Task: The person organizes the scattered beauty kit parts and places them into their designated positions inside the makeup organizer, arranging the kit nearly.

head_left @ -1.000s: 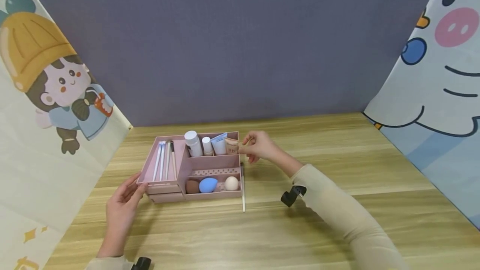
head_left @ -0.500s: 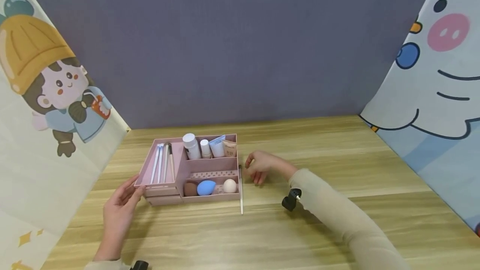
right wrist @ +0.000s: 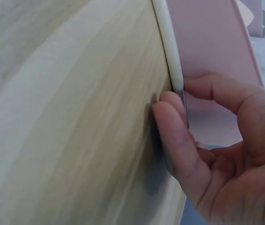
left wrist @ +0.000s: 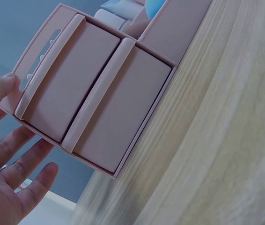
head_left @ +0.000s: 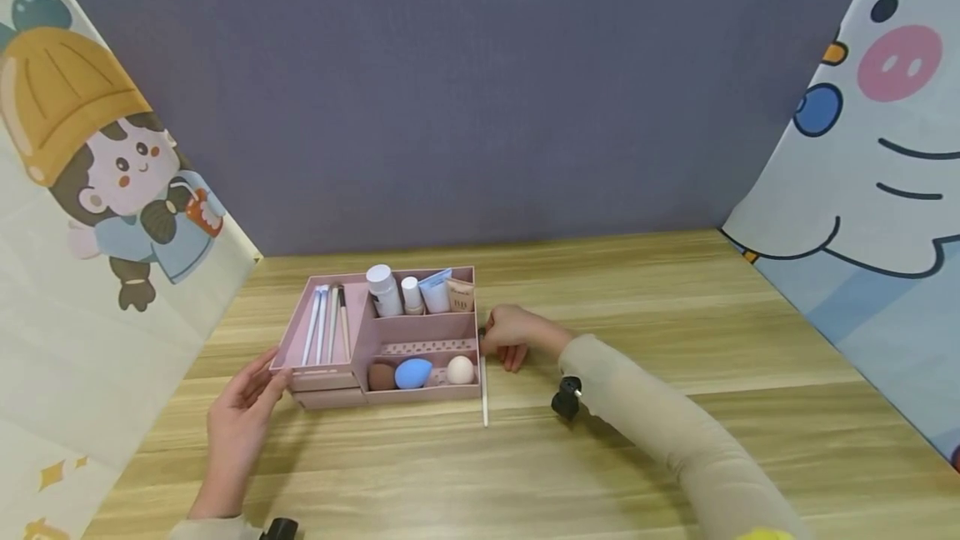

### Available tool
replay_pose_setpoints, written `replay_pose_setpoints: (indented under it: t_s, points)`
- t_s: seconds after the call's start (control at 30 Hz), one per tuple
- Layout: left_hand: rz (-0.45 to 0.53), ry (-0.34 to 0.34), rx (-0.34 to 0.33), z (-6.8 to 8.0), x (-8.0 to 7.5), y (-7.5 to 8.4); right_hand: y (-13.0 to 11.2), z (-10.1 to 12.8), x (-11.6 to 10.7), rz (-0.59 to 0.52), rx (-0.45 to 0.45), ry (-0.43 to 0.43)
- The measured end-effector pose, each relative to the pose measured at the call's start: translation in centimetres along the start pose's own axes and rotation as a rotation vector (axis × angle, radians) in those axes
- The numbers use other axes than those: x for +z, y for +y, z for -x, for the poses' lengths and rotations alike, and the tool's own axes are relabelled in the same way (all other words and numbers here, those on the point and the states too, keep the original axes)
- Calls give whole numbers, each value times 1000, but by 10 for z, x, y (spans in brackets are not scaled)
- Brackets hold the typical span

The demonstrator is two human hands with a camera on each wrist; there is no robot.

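Your right hand (head_left: 512,338) pinches the white brush (head_left: 484,386) lying on the table (head_left: 675,440) against the pink organizer's (head_left: 420,332) right wall, thumb and 2 fingers closed round its far end. Your left hand (head_left: 243,415), fingers straight, steadies the organizer's left corner.

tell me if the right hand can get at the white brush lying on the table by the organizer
Probably yes. The right hand is already at the far end of the white brush, its fingers closing round it. The brush lies hard against the pink organizer, but its outer side is free.
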State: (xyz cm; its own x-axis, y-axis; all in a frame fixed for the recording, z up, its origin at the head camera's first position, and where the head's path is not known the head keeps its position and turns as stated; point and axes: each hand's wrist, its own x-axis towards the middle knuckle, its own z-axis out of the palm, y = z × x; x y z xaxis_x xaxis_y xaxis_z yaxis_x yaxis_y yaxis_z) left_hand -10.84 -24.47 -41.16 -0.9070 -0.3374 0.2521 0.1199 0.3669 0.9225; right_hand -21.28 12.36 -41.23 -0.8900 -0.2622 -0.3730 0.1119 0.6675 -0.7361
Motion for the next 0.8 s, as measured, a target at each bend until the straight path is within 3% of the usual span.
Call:
replay_pose_setpoints:
  t_s: [0.23,0.63,0.8]
  points:
    - [-8,-1,-15,-1,0,0,-5,-4,-2,67,-6,2]
    - [5,2,-3,0,0,1,4,-2,-4,12,-49,44]
    - [-2,-2,-13,0,0,1,8,0,-15,-81,-90,42]
